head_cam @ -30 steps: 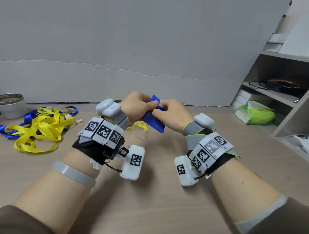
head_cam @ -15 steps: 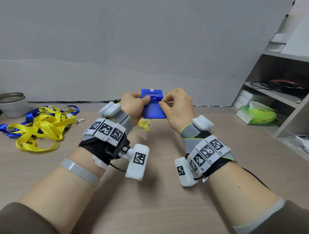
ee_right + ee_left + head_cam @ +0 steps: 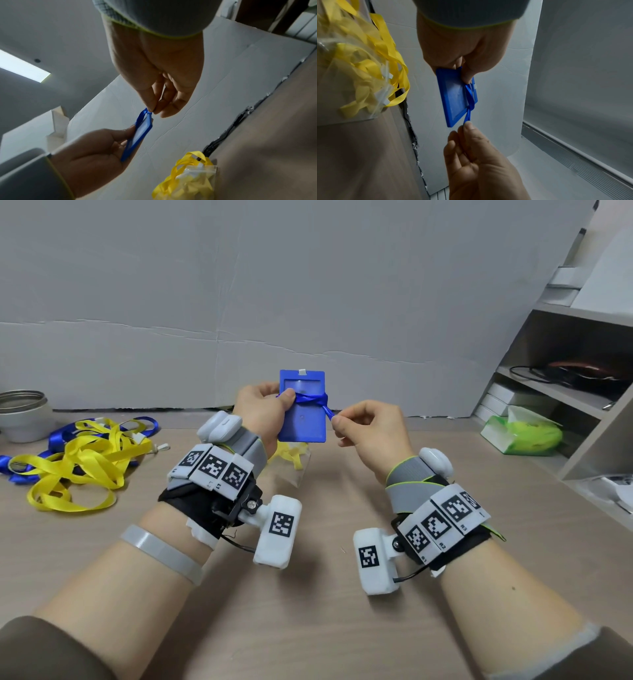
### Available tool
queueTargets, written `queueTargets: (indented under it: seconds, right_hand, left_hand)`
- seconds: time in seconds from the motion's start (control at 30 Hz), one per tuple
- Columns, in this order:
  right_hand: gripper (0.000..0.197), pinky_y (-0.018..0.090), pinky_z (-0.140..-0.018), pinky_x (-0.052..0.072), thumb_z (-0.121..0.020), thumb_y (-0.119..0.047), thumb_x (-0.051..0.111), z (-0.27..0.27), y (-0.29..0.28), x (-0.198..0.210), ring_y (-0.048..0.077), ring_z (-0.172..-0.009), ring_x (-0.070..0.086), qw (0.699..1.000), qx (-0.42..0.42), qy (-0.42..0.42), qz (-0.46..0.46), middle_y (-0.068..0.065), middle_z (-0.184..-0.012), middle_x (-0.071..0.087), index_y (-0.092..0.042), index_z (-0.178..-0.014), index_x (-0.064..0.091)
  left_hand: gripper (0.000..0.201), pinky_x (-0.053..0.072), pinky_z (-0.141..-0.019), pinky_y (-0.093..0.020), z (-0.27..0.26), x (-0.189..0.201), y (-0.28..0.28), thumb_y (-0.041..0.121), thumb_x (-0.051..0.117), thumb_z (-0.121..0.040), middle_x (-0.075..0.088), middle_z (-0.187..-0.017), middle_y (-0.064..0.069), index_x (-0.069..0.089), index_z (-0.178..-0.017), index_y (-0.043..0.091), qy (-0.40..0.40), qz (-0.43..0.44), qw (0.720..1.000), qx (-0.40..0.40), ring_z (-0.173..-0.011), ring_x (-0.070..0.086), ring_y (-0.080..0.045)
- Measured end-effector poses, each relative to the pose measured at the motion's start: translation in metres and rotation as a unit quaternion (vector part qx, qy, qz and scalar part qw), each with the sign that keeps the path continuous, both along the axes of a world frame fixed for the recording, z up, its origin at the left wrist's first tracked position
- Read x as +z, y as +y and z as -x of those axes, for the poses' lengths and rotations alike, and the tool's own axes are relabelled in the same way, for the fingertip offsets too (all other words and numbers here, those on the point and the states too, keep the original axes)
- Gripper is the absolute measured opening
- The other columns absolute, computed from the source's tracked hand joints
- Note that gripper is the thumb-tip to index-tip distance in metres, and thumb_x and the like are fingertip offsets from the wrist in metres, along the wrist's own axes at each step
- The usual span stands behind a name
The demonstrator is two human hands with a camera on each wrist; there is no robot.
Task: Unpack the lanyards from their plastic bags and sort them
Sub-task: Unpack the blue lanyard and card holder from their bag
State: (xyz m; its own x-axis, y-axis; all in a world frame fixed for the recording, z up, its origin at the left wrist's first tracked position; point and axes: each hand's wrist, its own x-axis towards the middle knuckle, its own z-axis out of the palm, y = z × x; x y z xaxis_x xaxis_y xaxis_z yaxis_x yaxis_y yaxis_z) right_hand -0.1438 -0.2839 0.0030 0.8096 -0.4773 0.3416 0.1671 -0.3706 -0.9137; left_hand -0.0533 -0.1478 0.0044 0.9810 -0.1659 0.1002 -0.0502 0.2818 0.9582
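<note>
The left hand [image 3: 263,412] clasps the upright blue badge holder [image 3: 301,419]; the right hand [image 3: 371,433], just right of it, pinches the blue ribbon [image 3: 308,398] wrapped crosswise, free end leading rightward.

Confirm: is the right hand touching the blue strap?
Touching. In the right wrist view the right hand pinches the blue strap between thumb and forefinger.

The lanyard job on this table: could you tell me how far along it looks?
Partly done. A loose pile of yellow and blue lanyards already lies unpacked at the left. In hand: the left hand holds a blue badge holder while the right hand pinches its wrapped blue strap. Left: a plastic bag of yellow lanyards is still packed.
</note>
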Motion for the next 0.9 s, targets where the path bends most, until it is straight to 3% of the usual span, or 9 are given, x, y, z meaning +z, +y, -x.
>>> queueTargets:
  seconds: [0.17, 0.3, 0.43, 0.53, 0.6, 0.73, 0.8, 0.9]
  right_hand:
    - [0.010, 0.024, -0.058, 0.054, -0.084, -0.001, 0.070, -0.003, 0.003, 0.004, 0.018, -0.066, 0.061, 0.999, 0.016, 0.017, -0.045, 0.009, -0.072, 0.065, -0.004, -0.077, 0.064]
    - [0.004, 0.029, -0.061, 0.055, -0.085, -0.007, 0.069, -0.006, 0.002, 0.003, 0.019, -0.073, 0.060, 0.995, 0.034, 0.068, -0.061, 0.009, -0.083, 0.064, -0.006, -0.084, 0.065]
    - [0.021, 0.036, -0.071, 0.057, -0.086, -0.020, 0.070, -0.012, 0.004, 0.000, 0.021, -0.077, 0.066, 0.991, 0.049, 0.107, -0.069, 0.006, -0.092, 0.067, -0.010, -0.103, 0.062]
    - [0.008, 0.028, -0.060, 0.056, -0.093, -0.018, 0.064, -0.012, 0.006, -0.001, 0.014, -0.063, 0.067, 0.991, 0.070, 0.103, -0.045, 0.002, -0.078, 0.068, -0.012, -0.088, 0.064]
    - [0.015, 0.025, -0.053, 0.053, -0.094, -0.015, 0.062, -0.012, 0.003, -0.004, 0.011, -0.056, 0.064, 0.993, 0.064, 0.094, -0.039, 0.004, -0.073, 0.067, -0.011, -0.080, 0.063]
    - [0.021, 0.025, -0.049, 0.049, -0.092, -0.015, 0.065, -0.009, -0.011, -0.011, 0.018, -0.060, 0.062, 0.994, 0.025, 0.103, -0.014, 0.012, -0.078, 0.066, 0.003, -0.081, 0.063]
    - [0.024, 0.025, -0.047, 0.047, -0.092, -0.015, 0.066, -0.007, -0.025, -0.015, 0.022, -0.062, 0.061, 0.992, 0.007, 0.129, -0.013, 0.017, -0.080, 0.064, 0.007, -0.083, 0.062]
    - [0.021, 0.026, -0.045, 0.047, -0.092, -0.015, 0.066, -0.001, -0.050, -0.017, 0.023, -0.060, 0.059, 0.983, -0.021, 0.181, -0.018, 0.014, -0.079, 0.063, -0.005, -0.075, 0.058]
  left_hand:
    - [0.024, 0.060, -0.074, -0.037, 0.000, 0.003, 0.001, 0.012, 0.066, -0.092, 0.071, -0.092, -0.007, 0.065, -0.115, 0.007, -0.057, -0.029, 0.997, 0.039, -0.078, 0.070, -0.021]
    - [0.020, 0.060, -0.081, -0.043, 0.000, 0.005, 0.003, 0.012, 0.065, -0.092, 0.072, -0.092, -0.003, 0.064, -0.111, 0.014, -0.102, -0.073, 0.992, 0.005, -0.081, 0.070, -0.021]
    - [0.017, 0.058, -0.082, -0.049, 0.001, -0.001, 0.001, 0.027, 0.066, -0.084, 0.075, -0.093, -0.006, 0.065, -0.101, 0.026, -0.138, -0.132, 0.981, -0.010, -0.085, 0.073, -0.027]
    - [0.010, 0.057, -0.084, -0.051, 0.002, -0.005, -0.002, 0.022, 0.067, -0.088, 0.075, -0.095, -0.008, 0.065, -0.097, 0.026, -0.130, -0.125, 0.983, -0.025, -0.089, 0.072, -0.030]
    - [0.009, 0.057, -0.085, -0.050, -0.001, -0.006, -0.002, 0.017, 0.066, -0.091, 0.074, -0.098, -0.011, 0.066, -0.098, 0.022, -0.119, -0.110, 0.986, -0.040, -0.092, 0.071, -0.032]
    - [0.021, 0.058, -0.074, -0.035, -0.006, -0.009, 0.003, 0.023, 0.066, -0.093, 0.070, -0.101, -0.009, 0.064, -0.108, 0.008, -0.075, -0.088, 0.987, -0.111, -0.087, 0.068, -0.023]
    - [0.025, 0.057, -0.075, -0.034, -0.014, -0.012, 0.005, 0.033, 0.068, -0.091, 0.068, -0.104, -0.010, 0.064, -0.103, 0.011, -0.062, -0.116, 0.987, -0.093, -0.085, 0.064, -0.020]
    - [0.029, 0.057, -0.076, -0.040, -0.030, -0.019, 0.003, 0.037, 0.074, -0.084, 0.067, -0.095, -0.012, 0.065, -0.095, 0.012, -0.077, -0.267, 0.960, -0.034, -0.076, 0.061, -0.023]
